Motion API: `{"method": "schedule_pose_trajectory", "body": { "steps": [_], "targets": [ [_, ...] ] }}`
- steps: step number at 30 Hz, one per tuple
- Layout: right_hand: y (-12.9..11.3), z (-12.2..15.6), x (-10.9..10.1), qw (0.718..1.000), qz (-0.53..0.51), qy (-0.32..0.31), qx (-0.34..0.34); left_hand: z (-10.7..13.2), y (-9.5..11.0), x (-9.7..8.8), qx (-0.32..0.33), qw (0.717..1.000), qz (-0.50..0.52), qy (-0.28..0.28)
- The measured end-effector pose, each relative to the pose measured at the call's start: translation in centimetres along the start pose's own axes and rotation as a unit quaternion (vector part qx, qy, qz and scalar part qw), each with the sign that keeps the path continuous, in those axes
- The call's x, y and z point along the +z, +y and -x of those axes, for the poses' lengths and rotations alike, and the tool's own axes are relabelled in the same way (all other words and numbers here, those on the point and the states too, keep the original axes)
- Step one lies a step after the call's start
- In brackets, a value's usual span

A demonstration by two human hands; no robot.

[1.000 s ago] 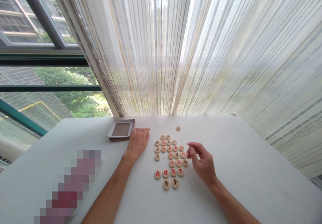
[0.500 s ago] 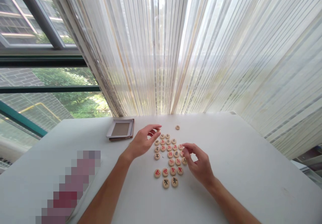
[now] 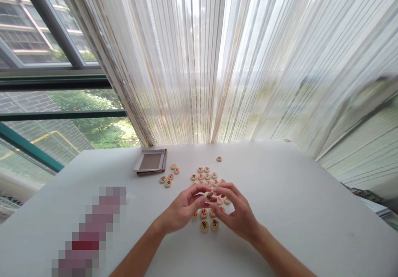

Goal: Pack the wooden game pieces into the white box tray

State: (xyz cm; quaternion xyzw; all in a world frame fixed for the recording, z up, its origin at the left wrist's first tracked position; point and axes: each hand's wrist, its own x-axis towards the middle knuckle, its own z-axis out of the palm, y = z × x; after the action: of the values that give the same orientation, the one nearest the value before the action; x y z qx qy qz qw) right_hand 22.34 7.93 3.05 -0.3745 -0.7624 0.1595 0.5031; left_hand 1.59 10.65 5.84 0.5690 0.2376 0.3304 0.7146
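Over the rows of Chinese chess pieces, my left hand (image 3: pixel 188 204) pinches one round wooden piece (image 3: pixel 208 196) with a black character, its face turned up towards me. My right hand (image 3: pixel 234 208) is close beside it, thumb and fingers apart and curved towards that piece; I cannot tell whether a fingertip touches it. Beneath the hands lie red and black pieces in rows, partly hidden. Two black-lettered pieces, one here (image 3: pixel 204 226) and another to its right (image 3: pixel 214 224), make up the nearest row. A black-lettered piece (image 3: pixel 200 169) is in the farthest row.
A shallow open box (image 3: pixel 151 161) sits at the table's back left. Several loose pieces, including a red one (image 3: pixel 170 177), lie between it and the rows. A lone piece (image 3: pixel 219 159) is farther back. Pleated sheer curtains (image 3: pixel 174 61) hang behind the white table (image 3: pixel 298 210).
My left hand has come nearer and to the right, with a piece now visible in its fingers. The right hand has moved left from the red piece at the rows' right edge.
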Motion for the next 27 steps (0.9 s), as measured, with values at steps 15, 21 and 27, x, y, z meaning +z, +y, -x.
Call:
{"method": "schedule_pose_trajectory", "body": {
  "steps": [15,21,27],
  "targets": [
    [-0.5,0.7,1.4,0.999,-0.013,-0.048,-0.011,1.5,-3.7,0.5,-0.002,0.991,0.061,0.118],
    [-0.6,0.6,1.0,0.999,-0.017,-0.05,0.014,1.5,-4.1,0.0,-0.012,0.982,0.016,0.186],
    [-0.7,0.7,1.3,0.997,-0.037,-0.05,0.04,1.8,-3.4,0.4,-0.006,0.981,-0.071,0.179]
  ]
}}
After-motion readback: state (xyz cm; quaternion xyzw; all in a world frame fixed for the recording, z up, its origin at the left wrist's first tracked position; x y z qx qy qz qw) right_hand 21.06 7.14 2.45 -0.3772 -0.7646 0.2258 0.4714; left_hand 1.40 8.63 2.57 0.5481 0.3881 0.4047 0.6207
